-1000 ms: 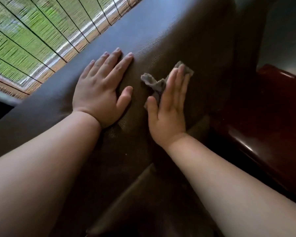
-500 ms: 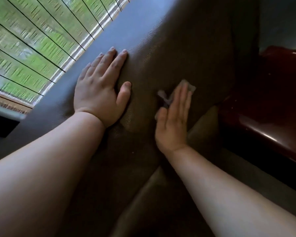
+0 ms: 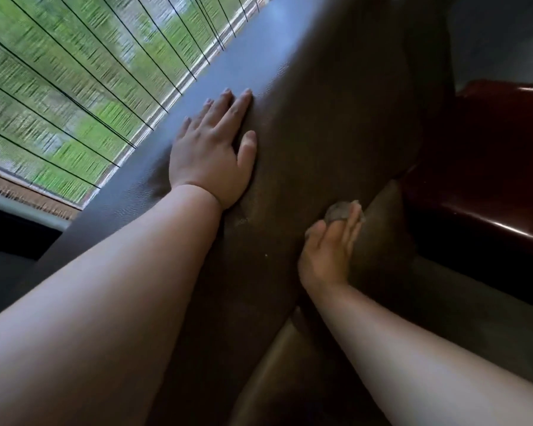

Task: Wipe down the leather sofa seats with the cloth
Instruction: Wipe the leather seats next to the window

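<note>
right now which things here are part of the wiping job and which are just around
Part of the job:
- cloth, pressed under the right hand
- leather sofa
- left hand, flat on the backrest

Just around:
- bamboo blind behind the sofa
- glossy dark red wooden armrest

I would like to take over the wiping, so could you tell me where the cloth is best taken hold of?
Pinch the bunched grey edge of the cloth that shows past the right hand's fingertips, coming from above along the sofa backrest. The rest lies pressed flat under straight fingers, so only that top edge is free.
</note>
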